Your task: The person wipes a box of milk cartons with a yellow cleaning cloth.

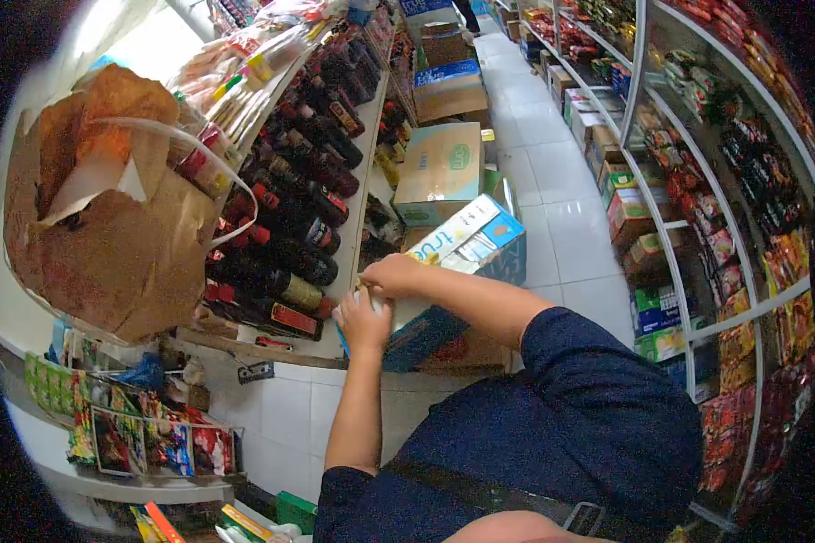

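My left hand (365,320) and my right hand (395,274) meet at the near corner of a blue and white carton (462,237) printed "true". The right hand's fingers are pinched together just above the left hand's bent fingers. A small pale bit shows between them, too little to name. Beside my hands, on the left, dark bottles (312,231) with red caps and labels lie in rows on a sloping shelf. The carton's blue side (426,335) continues below my right forearm.
Behind the carton stands a brown cardboard box (439,167), with further boxes (448,90) along the aisle. A large torn brown paper bag (118,244) is at left. Glass-fronted shelves (688,271) of packets line the right. Snack packets (154,443) hang at lower left.
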Available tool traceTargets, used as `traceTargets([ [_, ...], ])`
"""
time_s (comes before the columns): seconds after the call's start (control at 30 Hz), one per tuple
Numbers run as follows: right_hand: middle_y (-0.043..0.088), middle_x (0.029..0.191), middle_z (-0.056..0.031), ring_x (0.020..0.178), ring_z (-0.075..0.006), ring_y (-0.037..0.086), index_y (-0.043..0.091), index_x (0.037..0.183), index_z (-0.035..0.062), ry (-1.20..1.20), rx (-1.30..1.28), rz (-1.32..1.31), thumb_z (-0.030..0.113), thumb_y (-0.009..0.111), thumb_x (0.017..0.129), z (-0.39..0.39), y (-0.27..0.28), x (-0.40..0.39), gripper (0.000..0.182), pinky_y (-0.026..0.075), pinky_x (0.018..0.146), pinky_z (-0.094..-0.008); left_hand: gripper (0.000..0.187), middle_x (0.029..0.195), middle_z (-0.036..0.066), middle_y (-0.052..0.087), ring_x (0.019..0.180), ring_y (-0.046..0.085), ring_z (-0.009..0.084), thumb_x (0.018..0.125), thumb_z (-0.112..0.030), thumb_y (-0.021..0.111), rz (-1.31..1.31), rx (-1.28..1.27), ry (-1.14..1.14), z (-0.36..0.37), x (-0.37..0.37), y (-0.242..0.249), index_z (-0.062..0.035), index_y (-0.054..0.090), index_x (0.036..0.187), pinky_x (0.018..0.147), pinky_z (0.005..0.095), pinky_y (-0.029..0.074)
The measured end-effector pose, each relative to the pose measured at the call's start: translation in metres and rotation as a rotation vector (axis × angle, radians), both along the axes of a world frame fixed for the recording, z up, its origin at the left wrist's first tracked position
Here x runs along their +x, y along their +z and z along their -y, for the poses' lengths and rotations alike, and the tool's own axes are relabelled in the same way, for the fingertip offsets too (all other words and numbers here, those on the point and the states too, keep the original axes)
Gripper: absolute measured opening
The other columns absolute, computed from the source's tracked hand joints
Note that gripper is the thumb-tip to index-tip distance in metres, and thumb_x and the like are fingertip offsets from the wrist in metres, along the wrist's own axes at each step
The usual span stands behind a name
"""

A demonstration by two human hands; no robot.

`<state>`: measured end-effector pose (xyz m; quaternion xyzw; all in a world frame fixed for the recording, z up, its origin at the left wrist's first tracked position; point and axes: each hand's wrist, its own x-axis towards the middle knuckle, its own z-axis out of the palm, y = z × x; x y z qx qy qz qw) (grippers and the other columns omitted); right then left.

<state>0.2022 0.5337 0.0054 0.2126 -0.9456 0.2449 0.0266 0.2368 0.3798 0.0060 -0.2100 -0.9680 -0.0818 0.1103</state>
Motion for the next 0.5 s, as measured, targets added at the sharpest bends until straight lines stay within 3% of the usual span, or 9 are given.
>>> traceTargets([
  [0.27, 0.064, 0.088, -0.0085, 0.080, -0.0286, 0.062, 0.064, 0.093, 0.0121, -0.137, 0.066, -0.111, 0.031, 0.052, 0.078, -0.015, -0.007, 0.010, 0.027, 0.048, 0.069, -0.0421, 0.056, 0.111, 0.018, 0.051, 0.111, 0.044, 0.0330, 0.077, -0.047, 0.055, -0.035, 0.050, -0.015, 0.002, 0.000, -0.008, -0.0011, 0.048, 0.109, 0.097, 0.0472, 0.028],
  [0.33, 0.066, 0.088, -0.0075, 0.082, -0.0250, 0.064, 0.068, 0.091, 0.0157, -0.323, 0.139, -0.001, 0.035, 0.052, 0.076, -0.036, -0.005, 0.008, 0.029, 0.049, 0.069, -0.0399, 0.061, 0.111, 0.018, 0.051, 0.110, 0.044, 0.0338, 0.076, -0.048, 0.057, -0.082, 0.064, -0.031, 0.004, -0.004, -0.014, 0.0007, 0.046, 0.111, 0.096, 0.0472, 0.029],
  [0.43, 0.066, 0.086, -0.0098, 0.084, -0.0263, 0.063, 0.068, 0.087, 0.0140, -0.467, 0.190, 0.133, 0.043, 0.049, 0.078, -0.100, 0.001, 0.011, 0.036, 0.048, 0.070, -0.0399, 0.061, 0.109, 0.019, 0.051, 0.108, 0.045, 0.0346, 0.076, -0.046, 0.056, -0.204, 0.020, -0.062, 0.007, -0.012, -0.026, 0.0008, 0.047, 0.113, 0.095, 0.0471, 0.029],
  [0.5, 0.066, 0.088, -0.0100, 0.085, -0.0265, 0.062, 0.068, 0.086, 0.0132, -0.579, 0.205, 0.111, 0.043, 0.049, 0.077, -0.143, -0.012, 0.010, 0.036, 0.048, 0.072, -0.0398, 0.060, 0.108, 0.019, 0.051, 0.107, 0.045, 0.0353, 0.076, -0.045, 0.056, -0.097, -0.001, -0.051, 0.001, -0.007, -0.011, 0.0006, 0.048, 0.113, 0.095, 0.0472, 0.029],
])
